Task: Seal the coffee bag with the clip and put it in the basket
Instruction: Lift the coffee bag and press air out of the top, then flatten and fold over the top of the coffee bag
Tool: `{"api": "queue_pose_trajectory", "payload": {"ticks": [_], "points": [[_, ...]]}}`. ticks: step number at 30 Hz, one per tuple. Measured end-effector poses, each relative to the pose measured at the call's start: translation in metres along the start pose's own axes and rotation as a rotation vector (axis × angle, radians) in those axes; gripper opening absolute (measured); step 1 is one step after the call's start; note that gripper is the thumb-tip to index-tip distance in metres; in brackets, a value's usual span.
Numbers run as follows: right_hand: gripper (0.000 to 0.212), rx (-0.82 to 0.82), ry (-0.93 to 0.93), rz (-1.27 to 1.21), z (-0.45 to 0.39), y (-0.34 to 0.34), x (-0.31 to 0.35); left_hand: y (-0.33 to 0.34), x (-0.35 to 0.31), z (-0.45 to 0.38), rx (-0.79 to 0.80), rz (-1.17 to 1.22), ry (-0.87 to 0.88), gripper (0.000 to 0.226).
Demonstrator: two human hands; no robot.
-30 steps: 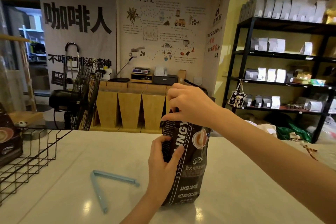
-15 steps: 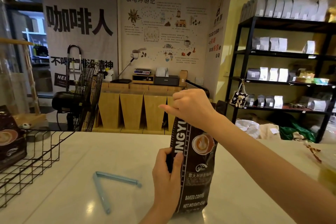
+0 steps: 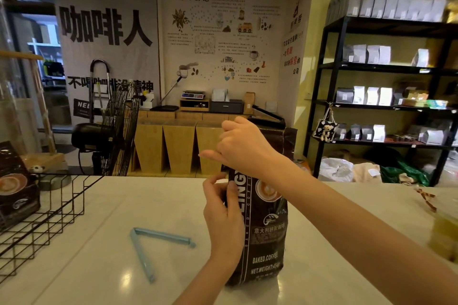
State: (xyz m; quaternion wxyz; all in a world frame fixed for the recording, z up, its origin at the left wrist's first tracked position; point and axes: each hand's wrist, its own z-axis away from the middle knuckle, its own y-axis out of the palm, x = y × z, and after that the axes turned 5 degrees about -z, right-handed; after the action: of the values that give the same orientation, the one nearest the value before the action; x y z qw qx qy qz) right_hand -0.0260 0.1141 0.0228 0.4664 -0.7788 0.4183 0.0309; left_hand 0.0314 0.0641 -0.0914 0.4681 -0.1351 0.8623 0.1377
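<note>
A dark brown coffee bag [image 3: 266, 228] stands upright on the white counter [image 3: 119, 210], its top open and unfolded. My right hand [image 3: 244, 146] grips the bag's top edge from above. My left hand [image 3: 223, 210] holds the bag's left side at mid height, thumb pressed on the front. A pale blue clip [image 3: 151, 245] lies open in a V on the counter, left of the bag and apart from both hands. The black wire basket [image 3: 47, 215] sits at the far left with another coffee bag [image 3: 14, 186] inside.
A black floor fan [image 3: 116, 131] stands behind the counter at left. Black shelves [image 3: 386, 104] with pouches fill the right wall. A yellowish cup [image 3: 444, 233] sits at the counter's right edge, blurred. Wooden bins [image 3: 178, 146] line the back.
The bag has moved slightly right and stands taller in view. My left hand has slid up the bag's left side. My right hand stays on the top edge.
</note>
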Motion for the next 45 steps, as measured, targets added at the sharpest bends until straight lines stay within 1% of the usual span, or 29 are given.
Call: {"api": "queue_pose_trajectory", "payload": {"ticks": [1, 3, 4, 6, 8, 12, 16, 18, 19, 20, 22, 23, 25, 27, 28, 29, 31, 32, 33, 34, 36, 40, 43, 45], "points": [[0.051, -0.051, -0.01, 0.081, 0.001, 0.001, -0.002, 0.001, 0.0, 0.0, -0.004, -0.03, 0.018, 0.015], [0.047, -0.207, 0.008, 0.243, 0.001, 0.004, -0.007, 0.003, 0.001, -0.001, -0.006, -0.084, 0.08, 0.016], [0.047, -0.256, 0.019, 0.266, 0.001, 0.005, -0.009, 0.004, 0.003, -0.001, -0.013, -0.1, 0.109, 0.016], [0.046, -0.309, -0.028, 0.247, 0.001, 0.007, -0.011, 0.006, 0.005, -0.001, -0.041, -0.132, 0.15, 0.02], [0.047, -0.33, -0.095, 0.227, 0.0, 0.006, -0.011, 0.005, 0.007, 0.0, -0.062, -0.162, 0.168, 0.021], [0.05, -0.36, -0.264, 0.176, -0.003, 0.004, -0.013, 0.001, 0.007, 0.001, -0.074, -0.178, 0.188, 0.015], [0.046, -0.279, -0.275, 0.194, -0.002, 0.004, -0.013, -0.001, 0.009, -0.004, -0.066, -0.165, 0.163, 0.015], [0.036, -0.268, -0.196, 0.217, -0.001, -0.001, -0.014, -0.002, 0.009, -0.005, -0.049, -0.163, 0.143, 0.015], [0.029, -0.288, -0.152, 0.214, 0.0, -0.006, -0.013, -0.002, 0.008, -0.006, -0.037, -0.162, 0.128, 0.015], [0.024, -0.335, -0.11, 0.194, 0.003, -0.011, -0.013, -0.003, 0.008, -0.009, -0.024, -0.159, 0.108, 0.017], [0.027, -0.487, 0.012, 0.071, 0.016, -0.02, -0.013, -0.006, 0.007, -0.016, 0.018, -0.146, 0.061, 0.021], [0.032, -0.579, 0.108, -0.038, 0.027, -0.022, -0.013, -0.008, 0.006, -0.019, 0.046, -0.138, 0.04, 0.021], [0.042, -0.705, 0.397, -0.355, 0.057, -0.019, -0.011, -0.012, 0.004, -0.025, 0.098, -0.116, 0.001, 0.02], [0.051, -0.714, 0.712, -0.779, 0.09, -0.004, -0.002, -0.014, 0.001, -0.027, 0.111, -0.081, -0.029, 0.019], [0.055, -0.687, 0.832, -0.989, 0.104, 0.008, 0.005, -0.013, -0.001, -0.028, 0.105, -0.064, -0.036, 0.019], [0.063, -0.647, 0.91, -1.157, 0.118, 0.02, 0.012, -0.012, -0.003, -0.029, 0.107, -0.055, -0.045, 0.019], [0.087, -0.523, 0.965, -1.385, 0.137, 0.041, 0.026, -0.01, -0.007, -0.032, 0.126, -0.006, -0.087, 0.016], [0.095, -0.462, 0.973, -1.469, 0.142, 0.048, 0.034, -0.008, -0.01, -0.034, 0.145, 0.036, -0.111, 0.015], [0.096, -0.411, 0.98, -1.545, 0.145, 0.052, 0.041, -0.008, -0.012, -0.037, 0.169, 0.071, -0.125, 0.018], [0.092, -0.375, 0.987, -1.61, 0.146, 0.054, 0.048, -0.008, -0.015, -0.04, 0.199, 0.095, -0.129, 0.023], [0.081, -0.319, 0.998, -1.654, 0.145, 0.057, 0.058, -0.01, -0.022, -0.049, 0.268, 0.13, -0.13, 0.027], [0.073, -0.309, 1.056, -1.534, 0.141, 0.061, 0.065, -0.014, -0.035, -0.067, 0.36, 0.159, -0.125, 0.016], [0.066, -0.316, 1.079, -1.491, 0.142, 0.063, 0.062, -0.013, -0.035, -0.069, 0.32, 0.158, -0.084, 0.021], [0.062, -0.329, 1.092, -1.503, 0.142, 0.064, 0.061, -0.012, -0.033, -0.069, 0.25, 0.193, -0.12, 0.023]]}}
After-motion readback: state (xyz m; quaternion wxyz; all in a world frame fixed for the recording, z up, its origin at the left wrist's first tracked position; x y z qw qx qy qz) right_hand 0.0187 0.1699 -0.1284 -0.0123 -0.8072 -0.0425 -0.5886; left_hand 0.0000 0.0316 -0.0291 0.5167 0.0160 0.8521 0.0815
